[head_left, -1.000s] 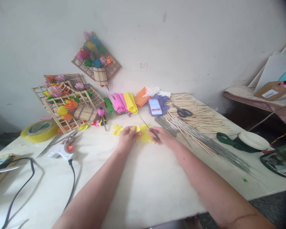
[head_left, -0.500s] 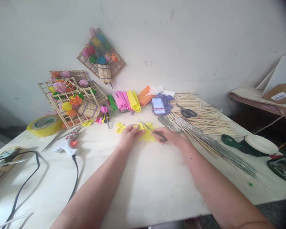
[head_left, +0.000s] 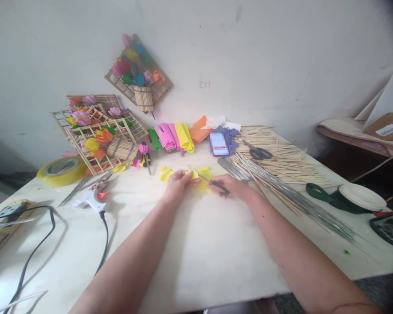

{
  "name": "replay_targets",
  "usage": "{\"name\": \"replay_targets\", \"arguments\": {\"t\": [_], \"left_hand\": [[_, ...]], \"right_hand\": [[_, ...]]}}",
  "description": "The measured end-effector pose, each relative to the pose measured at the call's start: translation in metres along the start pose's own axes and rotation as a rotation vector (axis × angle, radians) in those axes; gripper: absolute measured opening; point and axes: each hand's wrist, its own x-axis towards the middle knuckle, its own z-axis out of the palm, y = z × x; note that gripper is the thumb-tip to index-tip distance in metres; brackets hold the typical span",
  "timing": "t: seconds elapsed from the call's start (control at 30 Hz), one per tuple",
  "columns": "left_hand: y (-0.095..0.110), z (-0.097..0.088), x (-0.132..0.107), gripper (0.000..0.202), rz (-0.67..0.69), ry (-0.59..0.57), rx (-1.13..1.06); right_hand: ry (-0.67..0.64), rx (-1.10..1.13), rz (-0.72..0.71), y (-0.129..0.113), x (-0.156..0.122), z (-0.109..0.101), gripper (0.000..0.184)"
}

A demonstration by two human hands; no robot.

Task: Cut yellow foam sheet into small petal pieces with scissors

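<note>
My left hand (head_left: 179, 183) pinches a small piece of yellow crepe paper (head_left: 194, 175) over the white table. In my right hand (head_left: 231, 186) is a pair of dark-handled scissors (head_left: 205, 178), its blades pointing left at the edge of that paper. Whether the blades are parted is too fine to make out. Yellow paper scraps (head_left: 203, 187) lie beneath and between both hands. Just left of my left hand rest several cut yellow petals (head_left: 165, 173).
Rolled crepe paper (head_left: 170, 137), a phone (head_left: 218, 144), another pair of scissors (head_left: 257, 151), bamboo sticks (head_left: 281, 168) and metal wires (head_left: 301, 209) lie behind and right. At left are a corded glue gun (head_left: 93, 198), tape (head_left: 62, 172) and flower-filled stick frames (head_left: 101, 131).
The scissors' blades have shifted slightly toward the paper and look closer together. Both hands stay nearly in place, and the camera view has moved a little.
</note>
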Motion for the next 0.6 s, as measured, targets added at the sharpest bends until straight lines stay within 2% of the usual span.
{"name": "replay_targets", "arguments": {"t": [0.33,0.6], "left_hand": [[0.003,0.002,-0.002,0.022,-0.018,-0.01,-0.043],[-0.001,-0.001,0.001,0.023,-0.004,-0.024,-0.044]], "right_hand": [[0.041,-0.037,0.03,0.004,0.002,0.0,0.034],[0.054,-0.053,0.027,0.009,0.005,-0.002,0.031]]}}
